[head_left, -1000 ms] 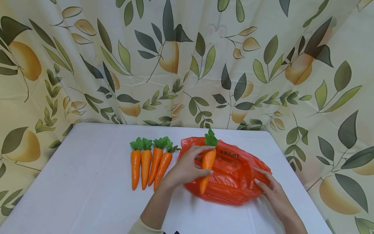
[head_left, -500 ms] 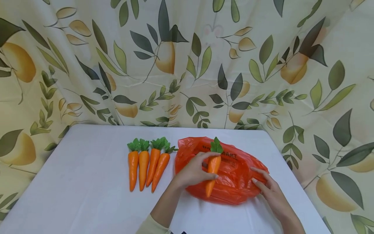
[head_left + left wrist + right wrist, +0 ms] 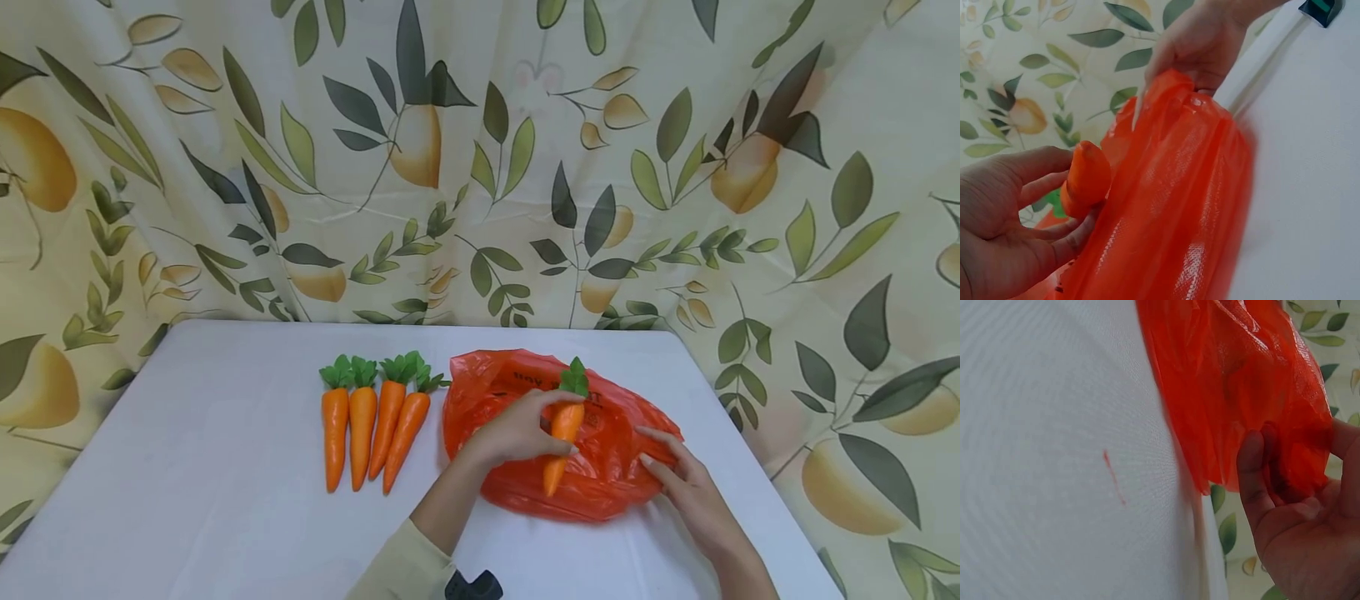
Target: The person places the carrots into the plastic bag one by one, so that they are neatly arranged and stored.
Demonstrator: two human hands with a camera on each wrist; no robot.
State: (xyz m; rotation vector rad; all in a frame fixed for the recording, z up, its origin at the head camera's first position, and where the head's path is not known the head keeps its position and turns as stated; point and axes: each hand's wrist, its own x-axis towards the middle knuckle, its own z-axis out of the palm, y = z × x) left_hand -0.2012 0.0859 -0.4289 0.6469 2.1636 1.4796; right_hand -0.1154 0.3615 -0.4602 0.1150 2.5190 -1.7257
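Observation:
An orange carrot (image 3: pixel 564 427) with a green leafy top is pinched between the thumb and fingers of my left hand (image 3: pixel 517 429). It is held over the mouth of a red plastic bag (image 3: pixel 480 375) that lies on the table, its tip toward me. Dark printing on the bag is partly covered by the hand and the carrot. My right hand (image 3: pixel 693 492) grips the bag's right edge; in the right wrist view, the thin film of the bag (image 3: pixel 1235 381) bunches between the thumb and fingers. The left wrist view shows the carrot's tip (image 3: pixel 1087 175) beside the bag's near side.
Several more carrots (image 3: pixel 362 433) lie side by side left of the bag, leaves toward the far edge. The white table (image 3: pixel 187 467) ends at a curtain (image 3: pixel 495 208) printed with leaves and fruit. A dark strap (image 3: pixel 474 586) is on my left wrist.
My left hand has carried the carrot to the right, farther over the bag's opening. The right hand keeps its hold on the bag's edge. The head view has shifted slightly.

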